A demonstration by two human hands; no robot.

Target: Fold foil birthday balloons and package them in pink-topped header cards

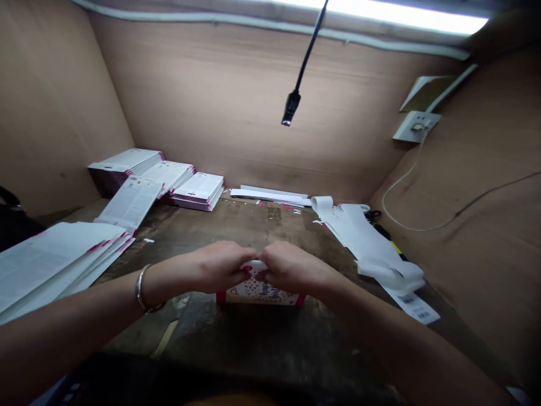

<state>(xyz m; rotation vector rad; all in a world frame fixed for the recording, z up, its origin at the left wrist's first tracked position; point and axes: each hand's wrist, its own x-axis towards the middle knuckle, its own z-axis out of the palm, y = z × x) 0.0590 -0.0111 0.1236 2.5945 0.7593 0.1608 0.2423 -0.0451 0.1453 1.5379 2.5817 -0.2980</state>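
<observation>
A white card box (262,292) with coloured dots, dark lettering and pink ends stands on the dark worktop in front of me. My left hand (222,266) grips its top edge near the middle, the thumb in front. Right beside it, my right hand (287,266) pinches the same top edge, its fingers curled over. The two hands almost touch. The fingers hide much of the box's upper part, and its back is out of sight. A silver bangle (141,290) circles my left wrist.
White-and-pink flat packs are stacked at the back left (198,189), with more sheets (54,254) at the near left. A curling strip of labels (372,242) lies right, by a yellow-black tool (395,245). A cable (292,104) hangs overhead.
</observation>
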